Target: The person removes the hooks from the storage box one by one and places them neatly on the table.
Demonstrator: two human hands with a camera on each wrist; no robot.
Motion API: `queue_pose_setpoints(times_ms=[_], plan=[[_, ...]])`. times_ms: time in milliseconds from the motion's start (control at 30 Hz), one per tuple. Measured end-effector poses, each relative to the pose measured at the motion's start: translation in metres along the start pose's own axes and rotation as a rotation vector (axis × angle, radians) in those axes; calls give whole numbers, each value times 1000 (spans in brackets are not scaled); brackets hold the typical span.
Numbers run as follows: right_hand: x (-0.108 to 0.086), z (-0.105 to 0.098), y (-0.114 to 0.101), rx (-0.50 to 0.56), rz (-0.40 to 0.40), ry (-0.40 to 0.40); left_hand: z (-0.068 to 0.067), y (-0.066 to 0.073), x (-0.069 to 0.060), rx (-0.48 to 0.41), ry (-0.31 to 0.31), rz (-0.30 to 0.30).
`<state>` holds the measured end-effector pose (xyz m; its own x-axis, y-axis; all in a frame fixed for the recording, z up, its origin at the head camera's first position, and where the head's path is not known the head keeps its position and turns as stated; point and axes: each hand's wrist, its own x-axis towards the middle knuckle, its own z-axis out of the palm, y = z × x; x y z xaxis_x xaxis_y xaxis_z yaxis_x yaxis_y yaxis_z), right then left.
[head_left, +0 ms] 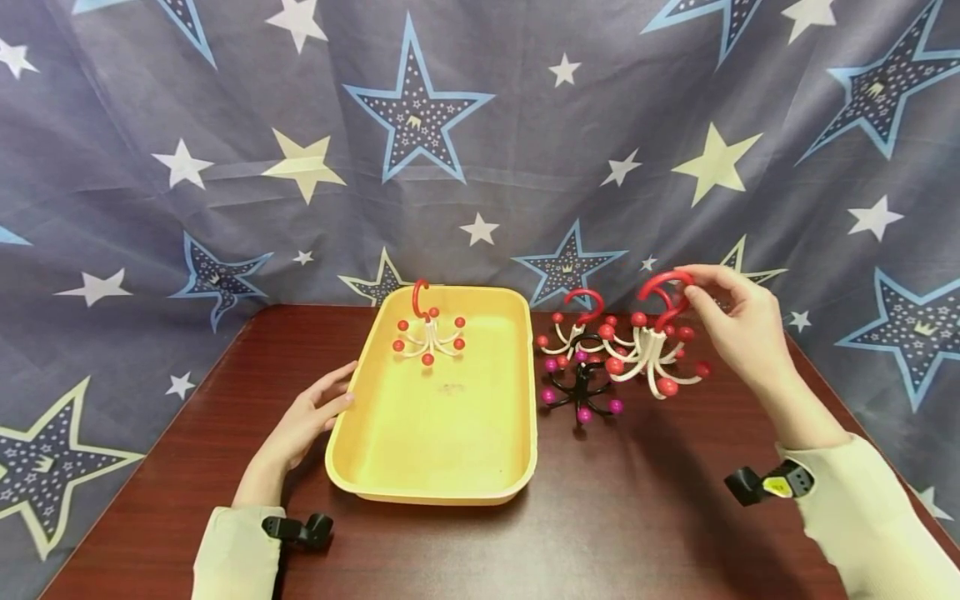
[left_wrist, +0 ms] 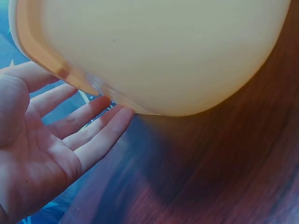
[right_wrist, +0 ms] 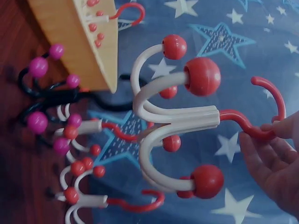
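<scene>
My right hand [head_left: 750, 333] pinches the red hook of a white multi-arm hanger [head_left: 649, 346] with red ball tips. It hangs above the table, right of a yellow tray [head_left: 450, 450]. My left hand [head_left: 303, 421] touches the tray's left side, its fingers fairly straight in the left wrist view. Inside the tray, towards the back, stands a similar white hanger [head_left: 431, 335] with a red hook. Right of the tray are a black hanger [head_left: 582, 388] with magenta balls and another white one [head_left: 576, 333]. The right wrist view shows a further white hanger [right_wrist: 91, 201], partly hidden in the head view.
A dark reddish-brown table [head_left: 600, 533] bears the tray and hangers. Directly behind it hangs a grey-blue curtain [head_left: 510, 150] printed with stars. Dark straps with small cameras [head_left: 768, 483] sit on both sleeves.
</scene>
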<state>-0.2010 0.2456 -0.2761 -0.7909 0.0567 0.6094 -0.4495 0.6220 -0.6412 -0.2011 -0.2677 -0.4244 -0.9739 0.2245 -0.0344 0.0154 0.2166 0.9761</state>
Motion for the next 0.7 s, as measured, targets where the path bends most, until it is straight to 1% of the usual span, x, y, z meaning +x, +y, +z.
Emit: queue_pose_setpoints(times_ms=[167, 300, 500, 700], plan=[[-9, -8, 19, -54, 1, 10, 1, -1, 1, 5, 9, -1], [-15, -11, 30, -90, 16, -7, 1, -1, 0, 4, 12, -1], [-24, -10, 48, -143, 64, -32, 0, -1, 0, 5, 8, 3], [-34, -6, 66, -163, 93, -47, 1, -1, 1, 10, 7, -4]])
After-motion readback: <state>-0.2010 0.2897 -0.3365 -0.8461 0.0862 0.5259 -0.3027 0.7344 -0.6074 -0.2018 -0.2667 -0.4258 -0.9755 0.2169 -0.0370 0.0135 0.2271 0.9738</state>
